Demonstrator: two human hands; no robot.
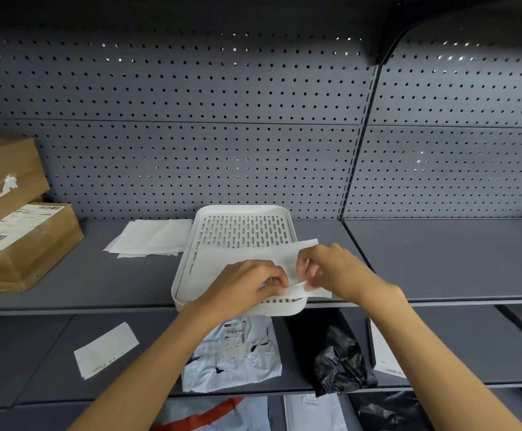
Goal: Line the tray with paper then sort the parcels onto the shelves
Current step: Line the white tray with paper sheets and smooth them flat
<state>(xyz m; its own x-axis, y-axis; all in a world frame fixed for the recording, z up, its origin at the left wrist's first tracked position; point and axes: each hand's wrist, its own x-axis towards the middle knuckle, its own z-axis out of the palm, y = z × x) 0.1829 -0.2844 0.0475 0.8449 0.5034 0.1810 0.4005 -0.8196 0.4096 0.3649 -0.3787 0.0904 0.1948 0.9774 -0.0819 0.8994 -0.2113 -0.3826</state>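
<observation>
Partly, paper (238,259) lines tray (180,275), both hands (247,284) pinching it.

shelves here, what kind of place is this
Probably a parcel sorting or stock room. Grey metal shelves stand against a pegboard back panel, labelled cardboard boxes are stacked at the left, and a mailer bag with a shipping label lies on the shelf below.

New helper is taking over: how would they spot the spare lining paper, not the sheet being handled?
Find the white slotted tray on the grey upper shelf. The spare paper stack lies flat just left of it. Unlike the brown boxes further left, it is thin, white and unlabelled.
</observation>
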